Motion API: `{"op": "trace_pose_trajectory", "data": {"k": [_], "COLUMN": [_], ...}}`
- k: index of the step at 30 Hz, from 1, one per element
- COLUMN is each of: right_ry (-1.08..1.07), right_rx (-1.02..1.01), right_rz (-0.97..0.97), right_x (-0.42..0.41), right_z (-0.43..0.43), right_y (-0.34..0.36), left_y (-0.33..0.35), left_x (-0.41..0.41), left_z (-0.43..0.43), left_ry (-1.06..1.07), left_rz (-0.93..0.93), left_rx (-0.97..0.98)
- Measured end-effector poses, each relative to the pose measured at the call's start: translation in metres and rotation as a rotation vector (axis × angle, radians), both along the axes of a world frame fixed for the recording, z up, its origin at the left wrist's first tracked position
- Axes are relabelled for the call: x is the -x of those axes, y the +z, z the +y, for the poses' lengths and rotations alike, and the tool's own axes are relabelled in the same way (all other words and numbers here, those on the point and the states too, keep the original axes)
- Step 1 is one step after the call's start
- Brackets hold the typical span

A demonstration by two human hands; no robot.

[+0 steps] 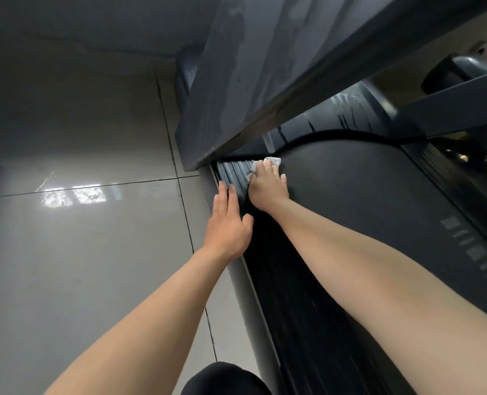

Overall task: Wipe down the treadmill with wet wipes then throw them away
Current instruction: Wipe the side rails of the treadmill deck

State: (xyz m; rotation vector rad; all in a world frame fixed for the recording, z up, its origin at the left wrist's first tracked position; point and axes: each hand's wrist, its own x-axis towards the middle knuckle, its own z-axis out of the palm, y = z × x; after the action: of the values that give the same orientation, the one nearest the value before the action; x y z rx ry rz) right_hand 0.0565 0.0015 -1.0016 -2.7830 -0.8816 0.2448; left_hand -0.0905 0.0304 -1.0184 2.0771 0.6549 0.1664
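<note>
White crumpled wet wipe [273, 161] lies at the front left corner of the black rubber treadmill belt [350, 195], where the belt meets the dark ribbed side rail [233, 169]. The right hand [266, 189] grasps the wipe with bent fingers and presses it down there. The left hand [228, 226] is released, with straight fingers lying flat on the rail just left of the belt. Grey glossy floor tiles [80, 138] spread further left of the belt.

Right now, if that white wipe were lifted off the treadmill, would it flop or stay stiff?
Probably floppy: the wipe is crumpled in the right hand. Likely light, being thin. It may cling slightly, since wet streaks show on the treadmill.
</note>
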Motion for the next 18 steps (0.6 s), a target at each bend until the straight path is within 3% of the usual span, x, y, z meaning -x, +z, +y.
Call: {"op": "trace_pose_trajectory", "data": {"k": [7, 12, 15, 18], "right_ry": [0.264, 0.405, 0.351, 0.158], "right_rx": [-0.135, -0.099, -0.03, -0.085], "right_rz": [0.038, 0.089, 0.023, 0.055], "right_x": [0.003, 0.015, 0.006, -0.007], "right_z": [0.003, -0.014, -0.018, -0.02], "right_y": [0.001, 0.002, 0.007, 0.007], "left_y": [-0.003, -0.006, -0.006, -0.005], "left_x": [-0.003, -0.004, -0.002, -0.001], "left_z": [0.001, 0.004, 0.004, 0.003], "left_ry": [0.005, 0.002, -0.006, -0.003], "left_rz": [-0.016, -0.022, -0.011, -0.015], "left_rx": [0.031, 0.034, 0.06, 0.065]}}
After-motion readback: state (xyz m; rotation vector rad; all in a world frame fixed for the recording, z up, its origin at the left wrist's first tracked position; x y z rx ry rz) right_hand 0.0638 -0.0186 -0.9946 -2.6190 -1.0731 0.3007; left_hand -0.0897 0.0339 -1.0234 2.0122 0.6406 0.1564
